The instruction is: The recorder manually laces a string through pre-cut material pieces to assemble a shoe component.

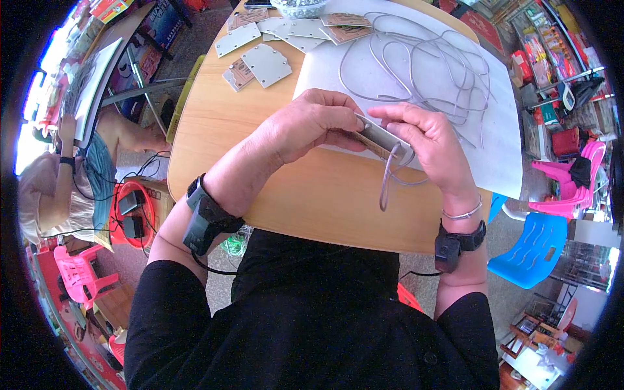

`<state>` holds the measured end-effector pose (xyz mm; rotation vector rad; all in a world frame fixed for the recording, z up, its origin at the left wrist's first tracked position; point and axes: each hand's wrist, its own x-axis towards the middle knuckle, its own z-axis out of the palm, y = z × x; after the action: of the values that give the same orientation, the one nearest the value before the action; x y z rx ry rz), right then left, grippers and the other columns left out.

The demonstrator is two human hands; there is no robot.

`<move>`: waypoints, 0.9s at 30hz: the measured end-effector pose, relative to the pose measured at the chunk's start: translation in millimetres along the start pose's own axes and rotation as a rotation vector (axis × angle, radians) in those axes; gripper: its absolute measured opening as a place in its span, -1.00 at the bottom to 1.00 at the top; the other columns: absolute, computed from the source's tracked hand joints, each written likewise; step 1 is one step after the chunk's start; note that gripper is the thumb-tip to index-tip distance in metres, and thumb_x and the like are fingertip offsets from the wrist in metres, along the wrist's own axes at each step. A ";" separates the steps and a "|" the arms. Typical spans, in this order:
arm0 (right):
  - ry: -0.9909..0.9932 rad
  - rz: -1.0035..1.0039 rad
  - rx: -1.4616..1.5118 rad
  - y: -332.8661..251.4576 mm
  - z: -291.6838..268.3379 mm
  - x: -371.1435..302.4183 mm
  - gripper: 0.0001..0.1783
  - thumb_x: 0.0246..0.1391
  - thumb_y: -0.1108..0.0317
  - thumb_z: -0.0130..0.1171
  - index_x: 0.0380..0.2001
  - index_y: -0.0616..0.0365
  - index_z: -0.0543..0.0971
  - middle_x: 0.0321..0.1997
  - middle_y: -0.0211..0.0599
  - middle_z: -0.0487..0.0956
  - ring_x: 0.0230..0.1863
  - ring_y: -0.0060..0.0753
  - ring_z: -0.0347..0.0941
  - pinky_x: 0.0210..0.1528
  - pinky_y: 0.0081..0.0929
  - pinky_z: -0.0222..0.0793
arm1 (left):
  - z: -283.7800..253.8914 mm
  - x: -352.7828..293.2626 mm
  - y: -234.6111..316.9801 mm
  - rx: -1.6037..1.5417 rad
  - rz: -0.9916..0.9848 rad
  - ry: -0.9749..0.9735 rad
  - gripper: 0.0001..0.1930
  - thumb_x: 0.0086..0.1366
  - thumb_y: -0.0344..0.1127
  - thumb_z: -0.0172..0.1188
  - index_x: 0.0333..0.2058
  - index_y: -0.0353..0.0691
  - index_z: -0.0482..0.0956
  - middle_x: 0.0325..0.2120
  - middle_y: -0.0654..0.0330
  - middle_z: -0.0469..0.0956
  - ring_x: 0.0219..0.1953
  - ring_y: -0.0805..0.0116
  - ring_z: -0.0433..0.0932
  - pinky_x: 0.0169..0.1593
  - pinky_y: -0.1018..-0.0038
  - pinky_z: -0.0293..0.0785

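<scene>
Over the table's near half, my left hand (318,125) is closed on a small flat plate (386,138), thumb on top and fingers beneath. The plate is tilted, pale on its upper face with a brown edge below. My right hand (429,138) grips the plate's other end, its thumb and fingers bent around it. A thin grey cord (383,192) hangs in a loop from the plate's right end. How the cord meets the plate is partly hidden by my right fingers. More grey cord (411,71) lies in loose coils beyond my hands.
Several similar plates (266,65) lie at the table's far left, beside a clear bowl (299,8) of small pieces. White paper (500,153) covers the right of the wooden table (214,123). A blue chair (530,250) stands right; another person (62,188) sits left.
</scene>
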<state>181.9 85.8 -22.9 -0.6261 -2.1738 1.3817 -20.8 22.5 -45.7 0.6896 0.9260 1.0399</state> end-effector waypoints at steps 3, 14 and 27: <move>0.027 0.175 0.155 -7.6 5.6 1.3 -0.81 0.15 0.42 0.02 -0.27 0.27 0.57 -0.36 -0.48 0.52 -0.33 -0.69 0.40 -0.24 -0.68 0.33 | 0.4 0.4 -2.1 0.003 -0.006 -0.019 -0.82 0.15 -0.44 0.14 -0.34 -0.49 0.46 -0.35 0.02 0.50 -0.28 0.22 0.58 -0.15 0.46 0.59; 0.024 0.015 -0.062 -16.5 10.4 -3.2 -0.81 0.01 0.40 0.14 -0.31 0.27 0.55 -0.42 -0.28 0.58 -0.34 -0.59 0.48 -0.28 -0.59 0.39 | 4.2 -0.2 -3.7 0.096 -0.014 0.012 -0.79 0.16 -0.41 0.13 -0.31 -0.49 0.48 -0.35 0.05 0.52 -0.29 0.28 0.57 -0.16 0.45 0.57; 0.193 -0.439 -0.642 -21.5 22.0 -2.3 -0.90 -0.14 0.45 0.18 -0.45 0.12 0.53 -0.37 -0.31 0.49 -0.25 -0.26 0.40 -0.16 -0.32 0.34 | 5.7 1.9 -6.4 0.065 0.049 -0.046 -0.87 0.20 -0.40 0.08 -0.38 -0.37 0.48 -0.40 0.11 0.52 -0.33 0.32 0.57 -0.20 0.44 0.58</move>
<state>167.6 60.9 -11.7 -0.4291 -2.3919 0.3745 -12.7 21.7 -49.1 0.7910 0.9094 1.0369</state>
